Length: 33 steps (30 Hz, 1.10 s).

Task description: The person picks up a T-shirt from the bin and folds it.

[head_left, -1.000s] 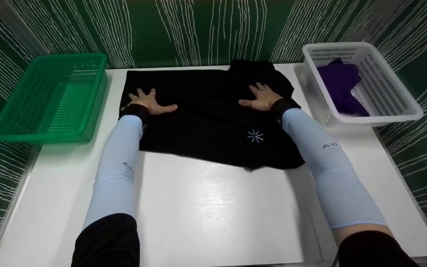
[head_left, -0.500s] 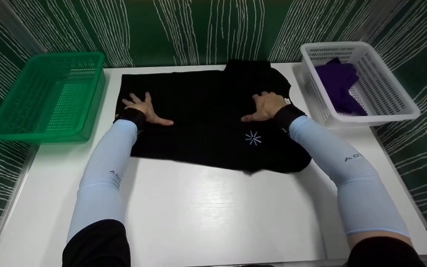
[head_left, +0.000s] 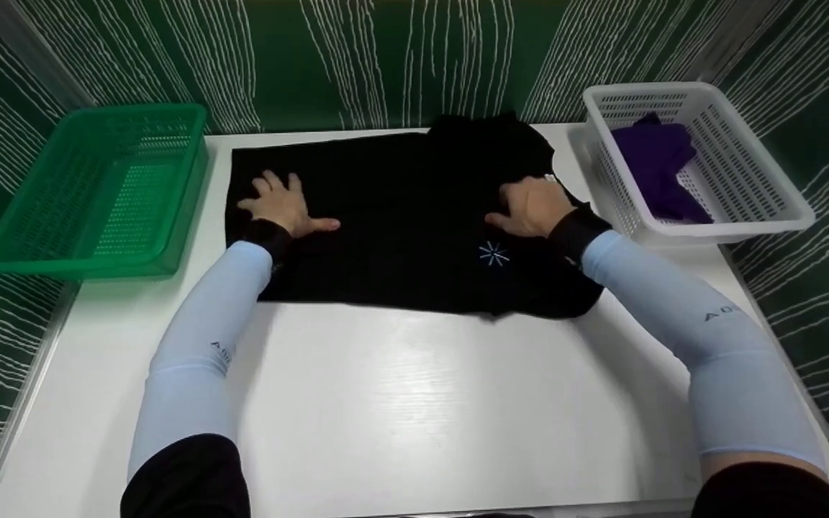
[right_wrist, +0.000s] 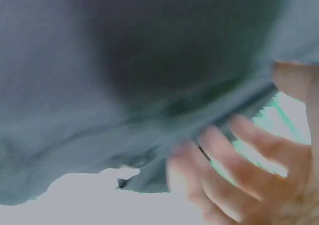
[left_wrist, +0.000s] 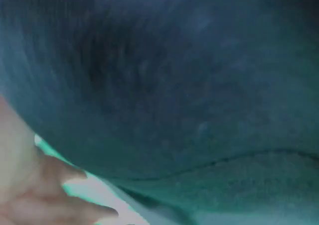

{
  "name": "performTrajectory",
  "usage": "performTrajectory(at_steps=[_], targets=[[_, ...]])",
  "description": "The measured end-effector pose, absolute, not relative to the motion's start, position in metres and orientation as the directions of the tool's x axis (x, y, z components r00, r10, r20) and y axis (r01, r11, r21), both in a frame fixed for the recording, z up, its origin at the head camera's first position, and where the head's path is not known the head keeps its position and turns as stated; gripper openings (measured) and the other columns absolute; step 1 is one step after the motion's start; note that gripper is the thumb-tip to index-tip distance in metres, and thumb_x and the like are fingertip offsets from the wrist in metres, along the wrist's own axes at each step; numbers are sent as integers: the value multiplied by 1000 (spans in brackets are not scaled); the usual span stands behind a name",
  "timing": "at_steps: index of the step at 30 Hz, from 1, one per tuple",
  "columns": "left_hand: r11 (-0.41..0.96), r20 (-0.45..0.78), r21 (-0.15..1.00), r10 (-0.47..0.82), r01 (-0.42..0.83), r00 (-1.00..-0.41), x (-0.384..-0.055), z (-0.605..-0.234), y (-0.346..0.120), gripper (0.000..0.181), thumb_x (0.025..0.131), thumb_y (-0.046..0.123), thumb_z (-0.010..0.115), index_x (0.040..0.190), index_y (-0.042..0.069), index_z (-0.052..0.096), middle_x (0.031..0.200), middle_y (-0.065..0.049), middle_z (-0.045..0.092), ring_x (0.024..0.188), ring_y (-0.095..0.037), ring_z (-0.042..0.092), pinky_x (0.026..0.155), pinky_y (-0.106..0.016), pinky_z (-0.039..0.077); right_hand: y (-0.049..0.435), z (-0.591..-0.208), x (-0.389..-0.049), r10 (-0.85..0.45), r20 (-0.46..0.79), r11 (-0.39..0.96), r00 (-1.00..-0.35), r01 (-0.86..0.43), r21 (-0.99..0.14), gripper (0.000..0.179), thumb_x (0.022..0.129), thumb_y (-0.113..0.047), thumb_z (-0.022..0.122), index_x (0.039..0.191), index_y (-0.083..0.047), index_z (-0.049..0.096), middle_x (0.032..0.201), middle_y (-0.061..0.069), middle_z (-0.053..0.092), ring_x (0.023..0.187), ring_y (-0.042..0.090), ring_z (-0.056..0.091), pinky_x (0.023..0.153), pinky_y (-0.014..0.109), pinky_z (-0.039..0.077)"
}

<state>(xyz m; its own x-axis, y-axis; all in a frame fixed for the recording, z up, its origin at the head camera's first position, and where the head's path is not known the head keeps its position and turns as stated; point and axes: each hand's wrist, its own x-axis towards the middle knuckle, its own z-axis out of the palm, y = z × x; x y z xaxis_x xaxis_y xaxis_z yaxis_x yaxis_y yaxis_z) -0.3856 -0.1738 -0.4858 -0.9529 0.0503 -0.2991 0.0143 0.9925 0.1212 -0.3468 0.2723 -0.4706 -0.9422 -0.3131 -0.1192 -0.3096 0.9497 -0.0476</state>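
A black T-shirt [head_left: 386, 216] lies spread sideways across the far half of the white table, a pale starburst print [head_left: 494, 254] near its right end. My left hand [head_left: 281, 206] rests on its left end, fingers spread. Over on the right part of the shirt, my right hand [head_left: 533, 206] rests with its fingers bent somewhat in the head view. From the right wrist, the blurred fingers [right_wrist: 219, 148] look spread and touch the cloth near an edge, gripping nothing visible. In the left wrist view, dark cloth [left_wrist: 174, 85] fills most of the picture beside the fingers [left_wrist: 60, 210].
A green plastic basket [head_left: 184, 216] stands at the far left of the table [head_left: 400, 417]. At the far right is a white basket [head_left: 738, 232] with a purple cloth [head_left: 655, 169] in it. Behind, a green wall [head_left: 285, 65] with white lines closes off the table.
Both hands have slid over the shirt, the right one outward to the right, its fingers now more bent. The shirt's near edge and print have shifted slightly away, and its far right edge has changed shape.
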Motion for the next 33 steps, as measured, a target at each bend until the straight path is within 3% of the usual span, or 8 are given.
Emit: performTrajectory(at_steps=[2, 5, 9, 14, 19, 22, 26, 33], targets=[[986, -187, 116, 144, 124, -972, -372, -481, -164, 119, 96, 79, 73, 174, 0, 31, 173, -43, 32, 161, -62, 33, 119, -84, 43, 266, -463, -332, -322, -202, 947, -925, -313, -74, 63, 105, -60, 67, 121, 0, 76, 118, 31, 79, 106, 51, 77, 90, 69, 64], [962, -216, 176, 243, 207, -946, -361, -476, -152, 102, 102, 69, 71, 168, -4, 43, 165, -39, 45, 153, -57, 45, 121, -76, 47, 263, -460, -324, -322, -306, 946, -896, -311, -88, 78, 105, -68, 63, 140, 1, 72, 136, 34, 74, 121, 55, 74, 101, 69, 61], [955, -391, 242, 256, 169, -884, -360, -470, -143, 117, 103, 81, 57, 177, -2, 22, 182, -38, 19, 170, -57, 23, 133, -76, 33, 265, -463, -330, -318, -367, 948, -874, -304, -96, 96, 108, -73, 54, 168, 2, 45, 167, 37, 51, 153, 57, 53, 124, 70, 48], [954, -372, 254, 251, 162, -894, -385, -487, -151, 129, 96, 94, 50, 181, 5, 10, 188, -31, -1, 175, -55, 4, 134, -84, 18, 269, -470, -341, -350, -376, 935, -858, -298, -191, 101, 109, -75, 49, 177, -3, 29, 183, 32, 26, 169, 55, 30, 137, 69, 30], [909, -193, 327, 332, 258, -923, -386, -496, -165, 108, 101, 83, 58, 175, 7, 36, 183, -29, 27, 168, -51, 29, 135, -71, 33, 271, -463, -321, -495, -153, 856, -855, -449, -257, 54, 97, -60, 80, 117, -10, 82, 123, 14, 82, 111, 40, 77, 96, 57, 64], [870, -108, 347, 409, 351, -906, -376, -495, -172, 91, 99, 77, 69, 158, 9, 62, 165, -23, 53, 149, -43, 52, 127, -62, 47, 272, -457, -303, -589, -152, 803, -794, -551, -228, 30, 83, -47, 95, 75, -21, 82, 78, -3, 81, 73, 23, 72, 67, 43, 60], [844, -117, 333, 480, 421, -869, -360, -486, -178, 84, 88, 72, 85, 146, 12, 73, 151, -17, 65, 140, -39, 60, 124, -60, 50, 272, -459, -288, -632, -192, 775, -751, -615, -148, 26, 76, -33, 99, 66, -23, 77, 66, -10, 73, 64, 14, 61, 58, 36, 52], [858, -186, 256, 495, 445, -849, -353, -483, -173, 96, 85, 66, 91, 160, 13, 62, 167, -18, 54, 155, -42, 52, 130, -60, 46, 273, -479, -289, -635, -2, 772, -772, -635, -31, 41, 87, -15, 89, 66, -14, 55, 61, 0, 52, 56, 21, 50, 53, 49, 51]])
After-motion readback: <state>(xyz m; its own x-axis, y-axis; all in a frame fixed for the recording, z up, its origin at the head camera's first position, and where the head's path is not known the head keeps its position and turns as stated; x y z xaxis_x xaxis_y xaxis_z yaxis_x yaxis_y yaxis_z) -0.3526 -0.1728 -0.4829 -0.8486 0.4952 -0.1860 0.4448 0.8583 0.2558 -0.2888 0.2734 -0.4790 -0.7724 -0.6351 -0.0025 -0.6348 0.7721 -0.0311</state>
